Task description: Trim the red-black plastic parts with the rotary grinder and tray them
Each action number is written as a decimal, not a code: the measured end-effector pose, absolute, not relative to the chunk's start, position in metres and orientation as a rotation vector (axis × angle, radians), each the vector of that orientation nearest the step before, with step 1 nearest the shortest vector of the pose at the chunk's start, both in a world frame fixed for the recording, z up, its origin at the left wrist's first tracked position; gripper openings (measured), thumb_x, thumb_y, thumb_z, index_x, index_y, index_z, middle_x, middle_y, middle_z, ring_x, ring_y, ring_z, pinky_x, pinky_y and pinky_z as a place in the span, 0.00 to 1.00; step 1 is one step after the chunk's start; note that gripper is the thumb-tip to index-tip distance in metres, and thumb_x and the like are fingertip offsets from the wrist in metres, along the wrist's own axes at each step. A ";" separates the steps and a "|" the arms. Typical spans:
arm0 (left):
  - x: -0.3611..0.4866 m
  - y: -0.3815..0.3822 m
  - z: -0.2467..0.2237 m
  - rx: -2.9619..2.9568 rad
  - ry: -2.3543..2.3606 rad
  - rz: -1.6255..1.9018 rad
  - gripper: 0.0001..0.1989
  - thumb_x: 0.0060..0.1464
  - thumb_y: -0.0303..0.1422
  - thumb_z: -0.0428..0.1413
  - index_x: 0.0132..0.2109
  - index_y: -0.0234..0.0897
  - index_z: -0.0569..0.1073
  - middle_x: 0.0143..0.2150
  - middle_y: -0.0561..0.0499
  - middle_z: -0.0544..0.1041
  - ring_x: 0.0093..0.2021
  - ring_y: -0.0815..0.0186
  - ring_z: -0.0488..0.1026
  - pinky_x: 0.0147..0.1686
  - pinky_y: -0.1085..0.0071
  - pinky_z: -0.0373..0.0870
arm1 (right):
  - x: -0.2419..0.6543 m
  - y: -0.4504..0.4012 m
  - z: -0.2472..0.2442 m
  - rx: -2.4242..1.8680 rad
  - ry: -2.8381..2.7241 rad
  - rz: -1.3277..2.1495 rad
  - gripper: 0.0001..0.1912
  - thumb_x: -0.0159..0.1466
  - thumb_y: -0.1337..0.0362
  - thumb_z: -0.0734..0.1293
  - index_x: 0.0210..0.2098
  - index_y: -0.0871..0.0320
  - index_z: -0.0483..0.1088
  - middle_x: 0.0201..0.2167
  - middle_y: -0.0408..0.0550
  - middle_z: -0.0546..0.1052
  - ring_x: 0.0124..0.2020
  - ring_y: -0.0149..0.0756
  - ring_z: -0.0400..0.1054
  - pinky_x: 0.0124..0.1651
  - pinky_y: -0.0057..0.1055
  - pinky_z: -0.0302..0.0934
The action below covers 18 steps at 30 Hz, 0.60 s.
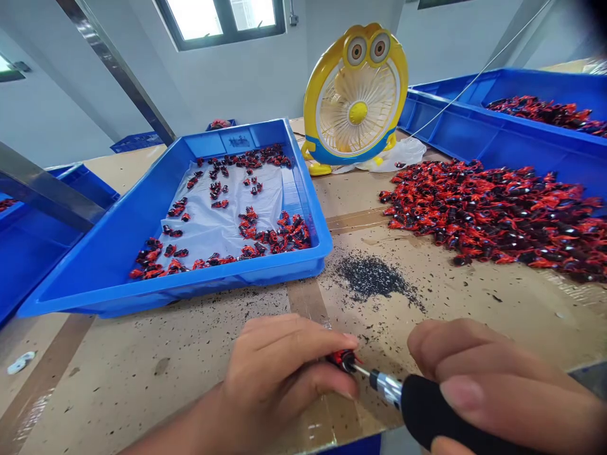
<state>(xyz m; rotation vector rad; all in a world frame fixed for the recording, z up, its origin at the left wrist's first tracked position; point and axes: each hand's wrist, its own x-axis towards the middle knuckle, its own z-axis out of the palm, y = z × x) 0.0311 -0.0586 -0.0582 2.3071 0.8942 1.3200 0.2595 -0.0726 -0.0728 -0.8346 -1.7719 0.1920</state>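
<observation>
Between its thumb and fingers, my left hand pinches a small red and black plastic part, mostly covered by the fingers. My right hand is wrapped around the black handle of a tool with a silver collar and a thin metal shaft, like a powered screwdriver. The shaft's tip meets the black end of the part; whether it sits inside cannot be seen. Both hands are low over the cardboard-covered table. Just beyond them lies a heap of black shavings.
A blue tray with scattered red and black parts stands left of centre. To the right spreads a large pile of similar parts, before another blue bin. A yellow fan stands behind. Metal posts cross the left side.
</observation>
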 end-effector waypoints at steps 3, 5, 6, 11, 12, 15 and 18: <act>0.032 -0.058 -0.056 2.316 0.892 1.308 0.16 0.72 0.43 0.63 0.47 0.32 0.83 0.34 0.50 0.90 0.30 0.71 0.88 0.35 0.81 0.80 | 0.258 -0.072 -0.073 -0.795 -1.743 0.256 0.12 0.76 0.49 0.70 0.45 0.49 0.72 0.24 0.34 0.73 0.23 0.29 0.72 0.36 0.34 0.80; 0.032 -0.058 -0.056 2.316 0.892 1.305 0.16 0.73 0.44 0.62 0.47 0.32 0.83 0.34 0.50 0.90 0.30 0.70 0.88 0.34 0.80 0.80 | 0.254 -0.071 -0.073 -0.745 -1.690 0.341 0.15 0.69 0.50 0.78 0.47 0.48 0.75 0.28 0.39 0.75 0.26 0.35 0.74 0.32 0.37 0.79; 0.032 -0.058 -0.056 2.315 0.891 1.300 0.16 0.73 0.43 0.62 0.47 0.33 0.83 0.34 0.50 0.90 0.30 0.70 0.88 0.34 0.80 0.80 | 0.251 -0.069 -0.071 -0.739 -1.649 0.368 0.18 0.64 0.51 0.81 0.48 0.48 0.76 0.30 0.41 0.76 0.28 0.37 0.75 0.31 0.39 0.78; 0.030 -0.057 -0.060 2.299 0.885 1.298 0.15 0.72 0.43 0.63 0.48 0.32 0.82 0.34 0.50 0.90 0.30 0.70 0.87 0.34 0.80 0.79 | 0.243 -0.061 -0.062 -0.717 -1.616 0.381 0.24 0.58 0.52 0.84 0.50 0.46 0.77 0.33 0.44 0.76 0.32 0.42 0.76 0.31 0.41 0.78; 0.029 -0.057 -0.061 2.295 0.884 1.300 0.16 0.72 0.43 0.63 0.48 0.32 0.82 0.34 0.49 0.90 0.30 0.71 0.87 0.33 0.80 0.79 | 0.244 -0.061 -0.061 -0.715 -1.616 0.372 0.24 0.59 0.52 0.84 0.50 0.46 0.77 0.32 0.44 0.75 0.32 0.42 0.76 0.31 0.41 0.78; 0.028 -0.058 -0.062 2.299 0.885 1.290 0.16 0.72 0.43 0.62 0.48 0.32 0.82 0.35 0.49 0.90 0.30 0.70 0.87 0.33 0.79 0.79 | 0.250 -0.065 -0.066 -0.731 -1.614 0.331 0.21 0.61 0.50 0.82 0.49 0.47 0.77 0.29 0.42 0.74 0.29 0.41 0.75 0.31 0.41 0.78; 0.030 -0.059 -0.061 2.304 0.884 1.287 0.15 0.72 0.43 0.63 0.49 0.33 0.82 0.35 0.49 0.90 0.30 0.70 0.87 0.34 0.80 0.79 | 0.256 -0.070 -0.074 -0.792 -1.623 0.242 0.15 0.70 0.47 0.75 0.47 0.48 0.75 0.23 0.38 0.72 0.23 0.35 0.70 0.32 0.39 0.79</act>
